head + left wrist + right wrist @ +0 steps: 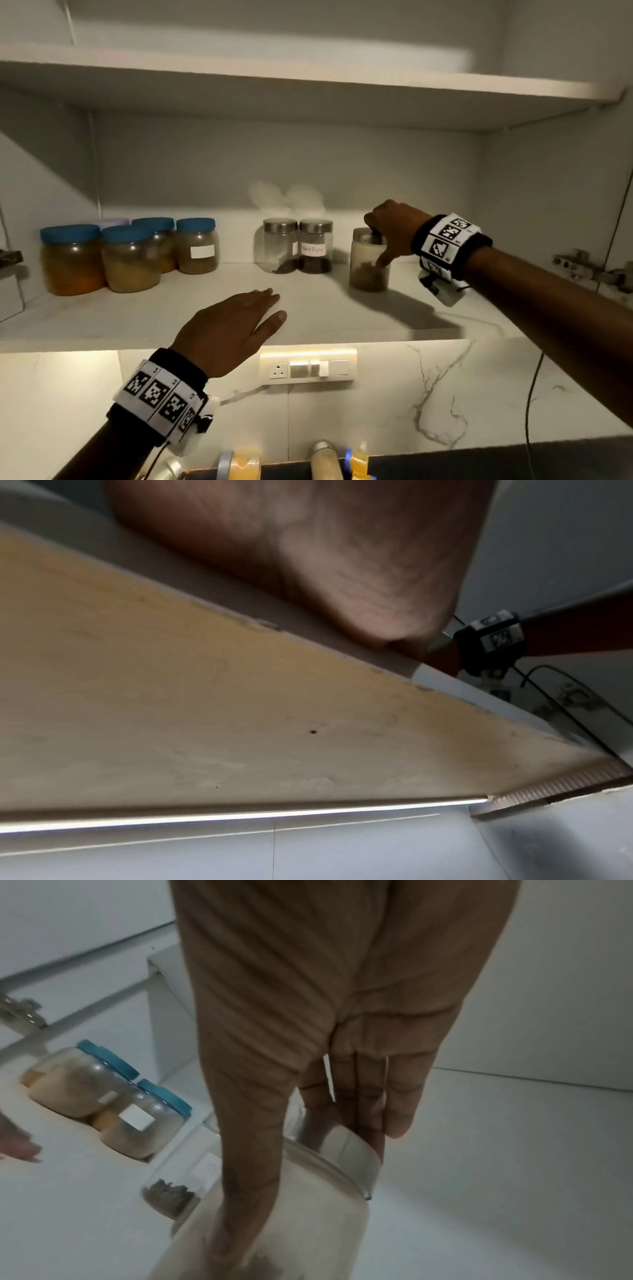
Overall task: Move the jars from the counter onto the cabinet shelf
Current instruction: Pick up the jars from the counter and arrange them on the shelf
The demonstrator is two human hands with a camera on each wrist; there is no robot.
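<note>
A glass jar (368, 274) with a steel lid and dark contents at the bottom stands on the white cabinet shelf (164, 318), right of centre. My right hand (376, 248) grips it from above, fingers over the lid and thumb down its side. In the right wrist view the jar (308, 1218) sits under that hand (298, 1185), and the steel lid (346, 1150) shows between the fingers. My left hand (277, 305) lies flat and open on the shelf's front part, holding nothing. The left wrist view shows only its palm (342, 574) above the shelf's underside.
Two steel-lidded spice jars (298, 246) stand left of the held jar. Several blue-lidded jars (130, 257) cluster at the shelf's left. More jars (325, 460) show on the dark counter at the bottom edge. A switch panel (308, 366) is on the wall; a hinge (582, 263) is at right.
</note>
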